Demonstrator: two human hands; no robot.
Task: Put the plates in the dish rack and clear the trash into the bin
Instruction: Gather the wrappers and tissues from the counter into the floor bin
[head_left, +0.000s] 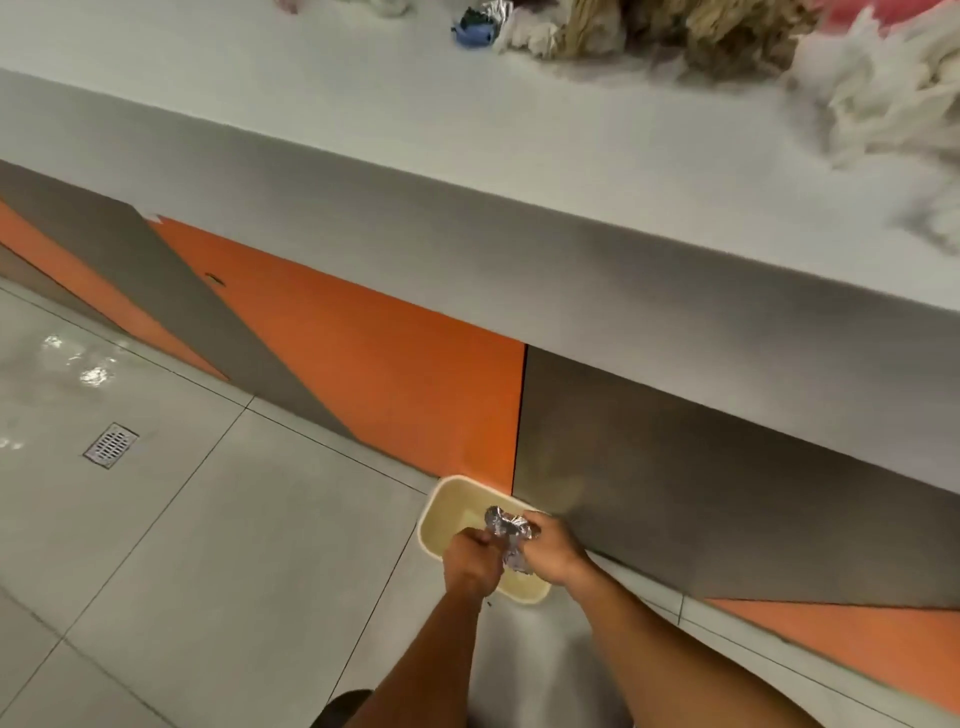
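Note:
A cream rectangular bin stands on the floor against the counter base. Directly above its opening both hands hold a crumpled piece of silver foil. My left hand grips the foil's lower left side with closed fingers. My right hand pinches its right side. The inside of the bin looks bare where it shows. More trash, a blue scrap with foil, lies on the white counter at the top. No plates or dish rack are in view.
Piles of white and tan rags or mop strands lie on the counter's far right. The counter front has orange and grey panels. A floor drain sits in the grey tiles at left. A dark shoe shows at the bottom.

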